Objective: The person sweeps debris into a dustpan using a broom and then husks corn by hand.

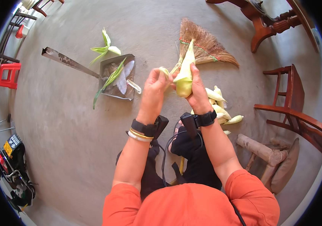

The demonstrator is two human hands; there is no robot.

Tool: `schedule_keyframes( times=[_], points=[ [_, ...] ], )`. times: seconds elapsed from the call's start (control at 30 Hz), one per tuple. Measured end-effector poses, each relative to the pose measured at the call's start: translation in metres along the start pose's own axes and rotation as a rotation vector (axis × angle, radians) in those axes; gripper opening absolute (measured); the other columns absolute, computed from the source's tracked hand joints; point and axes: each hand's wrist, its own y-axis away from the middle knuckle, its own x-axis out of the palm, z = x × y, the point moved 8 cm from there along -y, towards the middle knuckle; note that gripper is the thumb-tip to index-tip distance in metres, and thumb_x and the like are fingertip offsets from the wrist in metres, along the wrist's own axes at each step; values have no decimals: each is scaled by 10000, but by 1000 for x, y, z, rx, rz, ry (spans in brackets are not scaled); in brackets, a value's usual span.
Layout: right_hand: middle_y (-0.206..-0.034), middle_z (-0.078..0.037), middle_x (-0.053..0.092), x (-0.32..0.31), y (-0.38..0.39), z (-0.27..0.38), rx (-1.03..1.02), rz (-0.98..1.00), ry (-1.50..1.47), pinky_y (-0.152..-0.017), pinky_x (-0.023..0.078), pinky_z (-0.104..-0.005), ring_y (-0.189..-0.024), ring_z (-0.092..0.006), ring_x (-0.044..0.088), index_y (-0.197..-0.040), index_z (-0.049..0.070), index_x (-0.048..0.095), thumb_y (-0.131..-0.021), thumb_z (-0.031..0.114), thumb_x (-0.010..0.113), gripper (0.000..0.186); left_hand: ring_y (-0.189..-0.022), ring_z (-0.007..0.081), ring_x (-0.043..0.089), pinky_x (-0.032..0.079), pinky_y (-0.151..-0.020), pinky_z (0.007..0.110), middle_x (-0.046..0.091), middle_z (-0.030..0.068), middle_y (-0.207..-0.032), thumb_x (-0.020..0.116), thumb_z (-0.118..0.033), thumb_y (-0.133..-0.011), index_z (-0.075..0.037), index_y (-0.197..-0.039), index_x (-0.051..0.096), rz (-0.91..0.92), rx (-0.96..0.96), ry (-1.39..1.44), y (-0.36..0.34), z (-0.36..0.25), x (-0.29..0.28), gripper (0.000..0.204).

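My right hand [197,89] is closed around an upright ear of corn [184,81] in pale yellow-green husk. Just left of it, my left hand [154,84] pinches a peeled piece of husk [163,71]. Several pale corn ears [234,119] lie on the floor beyond my right forearm. To the left stands a metal dustpan [130,64] with a long handle, holding debris and green husk leaves [113,77]. Loose husks [112,50] lie just above it. A straw broom [215,52] lies flat behind the corn in my right hand.
Wooden chairs [292,84] and carved wooden furniture [260,28] stand at the right. A log-like wooden seat [262,150] with a cushion is near my right elbow. A red plastic stool [9,70] and black wheeled gear [14,177] are at the left on the concrete floor [63,124].
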Motion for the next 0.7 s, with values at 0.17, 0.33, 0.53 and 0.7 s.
schedule_keyframes(
  times=[0.17, 0.33, 0.53, 0.7],
  points=[
    [-876, -95, 606, -77, -19, 33, -54, -41, -156, -690, 533, -372, -816, -199, 607, -1114, 66, 462, -891, 478, 499, 470, -580, 88, 396, 454, -726, 286, 372, -28, -651, 457, -206, -954, -105, -930, 466, -28, -30, 87, 11, -25, 7, 104],
    [-869, -79, 584, -93, 2, 92, -500, -375, 19, -708, 532, -334, -809, -191, 606, -1126, 62, 462, -879, 454, 535, 470, -453, -1, 244, 210, -396, 160, 360, -49, -607, 473, -194, -943, -129, -976, 484, -202, 98, -16, 9, -63, -30, 74],
    [-1002, -127, 609, 9, 10, 38, -157, 114, 247, -741, 507, -282, -884, -174, 613, -1186, 32, 420, -920, 388, 496, 450, -448, -24, 241, 165, -395, 167, 445, -98, -624, 609, -259, -877, -85, -1125, 588, -225, 3, -559, 3, -35, -19, 303],
    [-979, -119, 607, 22, 21, 22, -208, 103, 405, -752, 482, -262, -888, -148, 602, -1154, 30, 439, -940, 336, 481, 376, -454, -25, 254, 176, -399, 173, 412, -122, -594, 628, -276, -864, -91, -1090, 620, -180, -44, -653, 6, -30, -9, 293]
  ],
)
